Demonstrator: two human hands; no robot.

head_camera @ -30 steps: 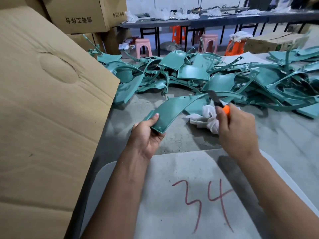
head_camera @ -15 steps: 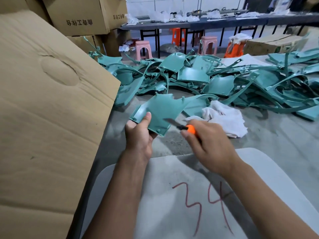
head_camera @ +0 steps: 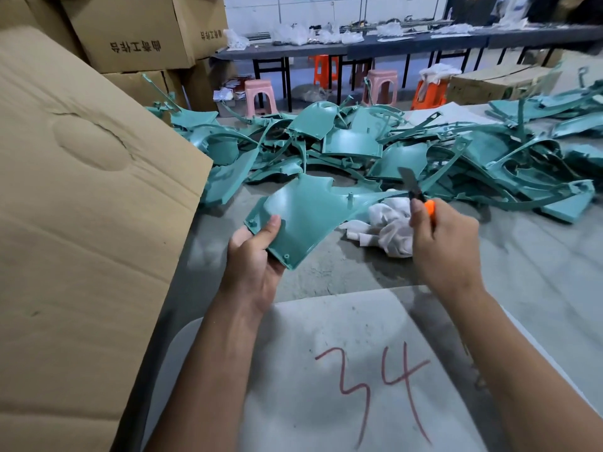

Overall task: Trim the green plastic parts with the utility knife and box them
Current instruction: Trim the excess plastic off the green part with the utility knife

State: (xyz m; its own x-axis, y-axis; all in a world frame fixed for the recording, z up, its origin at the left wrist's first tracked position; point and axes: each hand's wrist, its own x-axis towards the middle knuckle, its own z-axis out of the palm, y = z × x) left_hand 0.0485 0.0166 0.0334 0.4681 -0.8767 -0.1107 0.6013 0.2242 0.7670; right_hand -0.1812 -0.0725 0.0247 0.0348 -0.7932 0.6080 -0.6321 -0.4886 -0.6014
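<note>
My left hand (head_camera: 253, 261) grips the near corner of a curved green plastic panel (head_camera: 310, 213), thumb on top, and holds it above the grey table. My right hand (head_camera: 445, 243) holds an orange-handled utility knife (head_camera: 421, 199) with the blade pointing up and away, just right of the panel's far edge and apart from it. A large pile of green plastic parts (head_camera: 391, 151) covers the far half of the table. A big cardboard box flap (head_camera: 81, 223) leans at the left.
A crumpled white cloth (head_camera: 388, 230) lies on the table between my hands. A white board (head_camera: 326, 370) marked 34 in red lies in front of me. Stacked cartons (head_camera: 137, 37) stand at the back left, plastic stools and a long bench behind.
My right hand has lifted the knife from the panel's near edge up and to the right. The left hand has turned the panel so its broad face shows.
</note>
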